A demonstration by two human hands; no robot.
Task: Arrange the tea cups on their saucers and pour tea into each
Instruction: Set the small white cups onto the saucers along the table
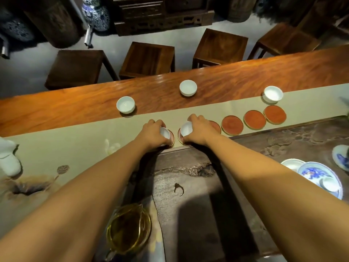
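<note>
Both arms are stretched forward over a dark carved tea tray [188, 186] toward a pale cloth runner [75, 140] laid along the wooden table [56, 106].

Left hand [154, 132]: fingers are closed around a small white cup [164, 132], which is held over a red saucer [171, 138] that is mostly hidden beneath it. Whether the cup rests on the saucer cannot be told.

Right hand [196, 129]: fingers are wrapped over a second white cup [186, 128], tilted toward the camera, above another saucer [180, 138] of which only the near rim is seen. A further saucer [216, 126] is partly covered by the right wrist.

To the right, three bare red saucers [232, 125] [255, 119] [274, 114] are lined along the runner, edges touching or nearly so. Three loose white cups are noted farther off: one [125, 104] on bare wood to the left, one [188, 87] at centre, one [273, 94] at the runner's far edge just beyond the last saucer.

Near the body, a glass pitcher [128, 229] of amber tea is set by the left forearm. Blue-and-white porcelain pieces [317, 174] are seen at the right edge, a white vessel [9, 159] at the left. Wooden stools [147, 59] are ranged beyond the table.
</note>
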